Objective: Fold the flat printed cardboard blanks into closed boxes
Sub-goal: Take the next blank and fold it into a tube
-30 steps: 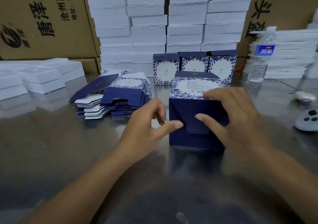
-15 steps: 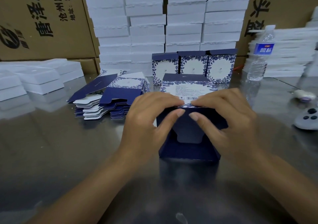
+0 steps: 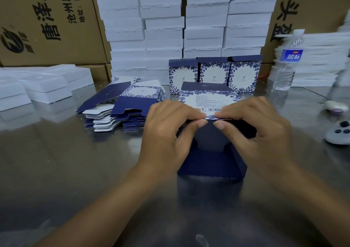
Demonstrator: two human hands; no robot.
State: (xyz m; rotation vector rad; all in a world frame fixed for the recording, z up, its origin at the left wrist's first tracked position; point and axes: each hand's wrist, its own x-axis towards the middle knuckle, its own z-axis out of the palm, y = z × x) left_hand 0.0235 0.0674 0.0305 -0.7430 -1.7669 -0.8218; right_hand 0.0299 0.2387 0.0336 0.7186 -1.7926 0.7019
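A navy and white floral box (image 3: 210, 157) lies on its side on the steel table, its open navy flaps facing me. My left hand (image 3: 166, 135) and my right hand (image 3: 259, 133) both pinch the near edge of its white printed top panel, thumbs underneath and fingers on top. A pile of flat printed blanks (image 3: 123, 108) lies to the left of the box. Three folded boxes (image 3: 214, 74) stand upright in a row behind it.
Stacks of white foam trays (image 3: 185, 25) rise at the back, with more at the left (image 3: 37, 83) and right (image 3: 318, 61). A water bottle (image 3: 287, 61) stands at the right. A grey controller (image 3: 339, 133) and a small white object (image 3: 337, 106) lie near the right edge.
My left hand came from beside the box up onto its top panel. Both hands now pinch that panel's near edge, and the box has tipped so its flaps splay toward me.
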